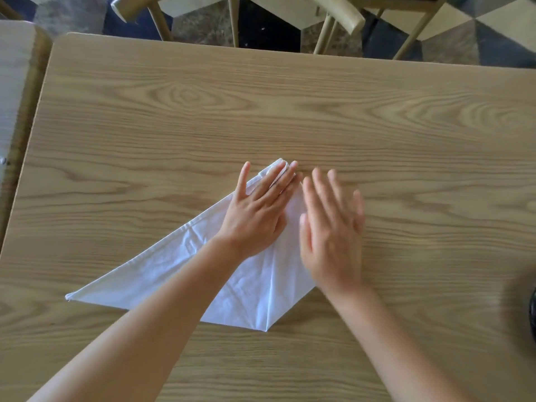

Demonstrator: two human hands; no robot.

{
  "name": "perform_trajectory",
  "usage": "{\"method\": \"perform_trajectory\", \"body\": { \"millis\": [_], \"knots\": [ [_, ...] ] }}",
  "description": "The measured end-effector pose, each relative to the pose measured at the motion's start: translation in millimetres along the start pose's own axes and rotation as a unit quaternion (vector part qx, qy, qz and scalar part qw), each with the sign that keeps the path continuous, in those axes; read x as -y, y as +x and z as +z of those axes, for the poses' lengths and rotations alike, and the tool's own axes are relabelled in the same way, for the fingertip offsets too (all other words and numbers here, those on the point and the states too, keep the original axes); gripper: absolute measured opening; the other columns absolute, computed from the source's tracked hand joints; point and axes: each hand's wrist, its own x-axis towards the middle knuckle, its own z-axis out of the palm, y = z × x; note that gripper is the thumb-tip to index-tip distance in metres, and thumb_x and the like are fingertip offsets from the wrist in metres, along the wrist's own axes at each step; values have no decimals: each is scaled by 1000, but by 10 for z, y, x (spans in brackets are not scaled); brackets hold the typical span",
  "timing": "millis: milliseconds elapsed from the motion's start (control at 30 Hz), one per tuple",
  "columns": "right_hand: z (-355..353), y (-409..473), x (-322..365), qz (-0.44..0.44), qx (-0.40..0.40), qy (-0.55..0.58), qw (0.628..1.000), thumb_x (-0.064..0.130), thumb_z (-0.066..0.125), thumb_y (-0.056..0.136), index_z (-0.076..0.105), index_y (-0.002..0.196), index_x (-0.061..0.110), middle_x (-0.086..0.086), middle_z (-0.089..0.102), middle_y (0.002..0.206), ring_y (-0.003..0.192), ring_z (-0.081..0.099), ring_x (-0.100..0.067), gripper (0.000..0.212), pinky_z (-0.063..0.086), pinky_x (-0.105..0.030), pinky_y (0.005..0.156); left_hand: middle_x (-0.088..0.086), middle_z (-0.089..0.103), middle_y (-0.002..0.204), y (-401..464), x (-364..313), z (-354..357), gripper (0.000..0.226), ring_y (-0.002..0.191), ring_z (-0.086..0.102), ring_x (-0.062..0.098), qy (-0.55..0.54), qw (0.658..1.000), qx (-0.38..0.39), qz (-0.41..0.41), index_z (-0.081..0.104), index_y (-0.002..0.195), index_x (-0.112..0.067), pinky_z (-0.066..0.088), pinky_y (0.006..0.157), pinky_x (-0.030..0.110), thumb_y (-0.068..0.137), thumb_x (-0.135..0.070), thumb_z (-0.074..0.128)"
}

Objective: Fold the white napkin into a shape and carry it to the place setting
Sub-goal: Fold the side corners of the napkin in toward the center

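The white napkin (pixel 162 271) lies flat on the wooden table (pixel 261 111), folded into a triangle with its right side turned in along a crease. Its long point reaches to the left and its top corner sits at mid-table. My left hand (pixel 261 204) rests flat on the napkin's upper part, fingers spread and pointing at the top corner. My right hand (pixel 330 224) is flat and blurred over the napkin's right edge, fingers apart, holding nothing. My forearms hide part of the cloth.
Wooden chairs (pixel 333 21) stand beyond the table's far edge on a patterned floor. A second table (pixel 14 82) adjoins on the left. A dark blurred object (pixel 532 309) shows at the right frame edge.
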Motion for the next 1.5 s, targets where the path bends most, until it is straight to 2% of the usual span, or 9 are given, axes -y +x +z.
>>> {"method": "perform_trajectory", "body": {
  "millis": [67, 133, 267, 400, 533, 633, 900, 1333, 1500],
  "knots": [
    [119, -229, 38, 6, 68, -43, 997, 28, 33, 94, 29, 144, 10, -4, 22, 153, 142, 18, -19, 53, 15, -53, 113, 0, 32, 151, 35, 45, -11, 59, 140, 27, 16, -17, 1000, 26, -6, 35, 143, -14, 12, 113, 55, 85, -22, 37],
    [219, -305, 15, 34, 112, -69, 991, 34, 33, 93, 26, 144, 8, -5, 22, 153, 142, 17, -20, 58, 17, -54, 113, -2, 30, 152, 40, 58, -16, 59, 140, 25, 14, -28, 999, 40, -22, 33, 145, -16, 12, 114, 52, 86, -25, 34],
    [253, -402, -101, 64, 137, -79, 985, 41, 32, 91, 22, 146, 8, -5, 16, 154, 142, 14, -17, 64, 11, -47, 114, -3, 26, 154, 26, 54, 16, 59, 142, 21, 13, -30, 998, 37, -30, 29, 146, -19, 13, 115, 47, 92, -42, 35],
    [108, -609, -175, 84, 159, -108, 978, 38, 27, 92, 20, 146, 7, -8, 16, 154, 143, 13, -19, 63, 14, -49, 114, 0, 26, 154, 37, 66, 2, 58, 142, 21, 15, -40, 998, 42, -26, 30, 146, -19, 20, 114, 47, 93, -43, 36],
    [98, -506, 104, 166, 128, -104, 972, 36, 27, 92, 24, 144, 2, -11, 23, 154, 142, 20, -21, 62, 7, -57, 111, -3, 26, 154, 37, 46, -15, 51, 142, 20, 14, -44, 997, 45, -39, 30, 146, -22, 19, 114, 46, 96, -35, 30],
    [222, -334, 408, 221, 90, -47, 970, 31, 28, 93, 23, 144, 2, -11, 21, 154, 142, 18, -20, 59, 4, -54, 112, -4, 26, 154, 31, 54, -8, 51, 142, 19, 13, -44, 997, 54, -40, 29, 146, -22, 18, 114, 46, 96, -31, 24],
    [352, -778, 523, 153, 127, -53, 979, 33, 24, 95, 19, 147, 25, -6, 23, 154, 143, 14, -23, 53, 5, -53, 113, -4, 27, 154, 34, 60, 12, 50, 142, 21, 13, -55, 996, 53, -41, 29, 146, -23, 18, 113, 46, 96, -30, 28],
    [243, -988, 576, 139, 170, -54, 974, 32, 24, 93, 21, 147, 25, -9, 24, 154, 142, 20, -25, 54, 13, -51, 113, -3, 15, 158, 41, 62, 4, 59, 145, 11, 16, -19, 995, 94, -30, 16, 147, -33, 6, 113, 55, 92, -51, 23],
    [206, -1019, 536, 127, 180, -17, 975, 35, 18, 93, 16, 147, 24, -6, 19, 156, 144, 10, -21, 55, 5, -50, 114, -1, 19, 157, -486, -74, -175, 57, 144, 13, 17, -45, 989, 10, -138, 16, 148, -29, 2, 112, 57, 95, -45, 29]
  ]
}}
